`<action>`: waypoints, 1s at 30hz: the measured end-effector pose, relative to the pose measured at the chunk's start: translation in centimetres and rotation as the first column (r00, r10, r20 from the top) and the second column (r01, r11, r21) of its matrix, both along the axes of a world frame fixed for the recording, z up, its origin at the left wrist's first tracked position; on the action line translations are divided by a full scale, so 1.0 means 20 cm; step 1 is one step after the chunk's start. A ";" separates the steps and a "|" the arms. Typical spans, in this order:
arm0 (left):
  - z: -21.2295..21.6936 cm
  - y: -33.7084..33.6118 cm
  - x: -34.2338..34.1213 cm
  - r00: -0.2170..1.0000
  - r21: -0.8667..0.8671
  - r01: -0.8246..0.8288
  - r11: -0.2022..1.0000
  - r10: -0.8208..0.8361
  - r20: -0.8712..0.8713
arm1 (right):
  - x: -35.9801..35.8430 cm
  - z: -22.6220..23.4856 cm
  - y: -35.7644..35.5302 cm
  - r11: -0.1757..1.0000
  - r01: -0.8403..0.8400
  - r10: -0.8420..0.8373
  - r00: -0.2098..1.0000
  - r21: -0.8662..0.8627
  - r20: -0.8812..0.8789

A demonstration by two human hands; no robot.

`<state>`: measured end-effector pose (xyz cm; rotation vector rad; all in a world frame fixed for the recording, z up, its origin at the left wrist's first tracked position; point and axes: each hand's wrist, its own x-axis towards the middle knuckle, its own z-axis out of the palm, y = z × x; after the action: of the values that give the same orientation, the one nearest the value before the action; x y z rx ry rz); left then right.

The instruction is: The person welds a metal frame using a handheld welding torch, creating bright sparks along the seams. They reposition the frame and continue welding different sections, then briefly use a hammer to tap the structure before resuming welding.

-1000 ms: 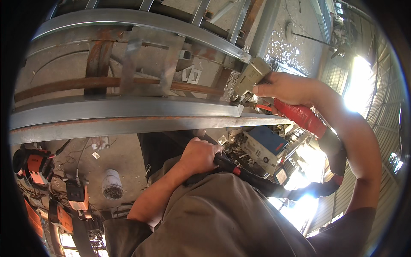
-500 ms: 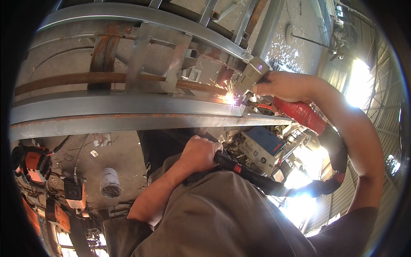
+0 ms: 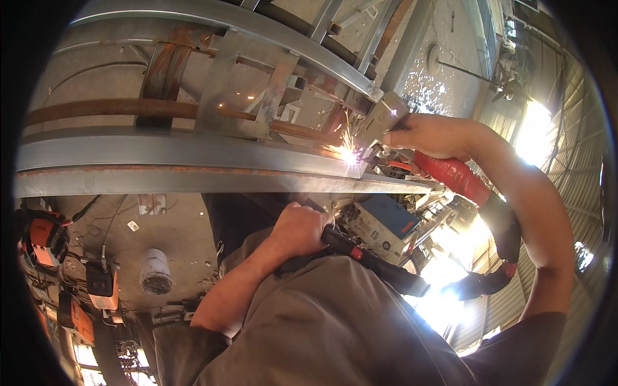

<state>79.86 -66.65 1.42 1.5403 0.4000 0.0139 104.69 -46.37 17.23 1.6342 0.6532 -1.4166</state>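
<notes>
My right hand [image 3: 444, 135] is closed around the red handle of a welding torch [image 3: 456, 178]. The torch tip meets the end of a grey steel beam [image 3: 212, 154], where a bright arc and orange sparks [image 3: 348, 154] flare. The glare hides the exact contact. A grey metal block [image 3: 385, 117] stands just beyond the torch tip, beside my right thumb; whether they touch I cannot tell. Low in front of my body, my left hand [image 3: 301, 229] is wrapped round the black torch cable [image 3: 386, 270], which loops right and up to the handle.
A steel frame of long rails [image 3: 212, 19] and crosspieces [image 3: 164, 77] spans the far side. Below left are orange-and-black machines [image 3: 48, 241] and a dirty white bucket [image 3: 156, 271] on the floor. A blue-topped box-shaped machine [image 3: 386, 219] stands beyond the cable.
The arc stays lit, with sparks rising higher and a few glowing specks farther left. The view has shifted slightly; both hands keep their grip.
</notes>
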 end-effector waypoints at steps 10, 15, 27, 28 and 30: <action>-0.01 0.02 0.02 0.997 -0.048 0.080 0.996 -0.080 -0.006 | 0.02 0.00 0.01 0.999 -0.040 0.040 0.999 -0.012 0.008; -0.01 0.03 0.02 0.997 -0.063 0.073 0.995 -0.071 0.026 | -0.02 0.03 0.03 1.000 -0.011 0.011 1.000 -0.024 0.013; 0.00 0.04 0.02 0.997 -0.062 0.076 0.995 -0.074 0.028 | -0.02 0.07 0.01 0.990 -0.130 0.132 0.991 0.062 -0.023; 0.00 0.04 0.02 0.997 -0.064 0.072 0.995 -0.070 0.030 | -0.01 0.07 0.00 0.987 -0.151 0.152 0.988 0.055 -0.013; 0.00 0.04 0.02 0.997 -0.070 0.079 0.994 -0.078 0.027 | 0.01 0.08 -0.01 0.986 -0.159 0.159 0.987 0.051 -0.005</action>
<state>80.27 -65.76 1.48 1.4836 0.3175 -0.0428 104.87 -46.52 18.79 1.5780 0.8124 -1.3022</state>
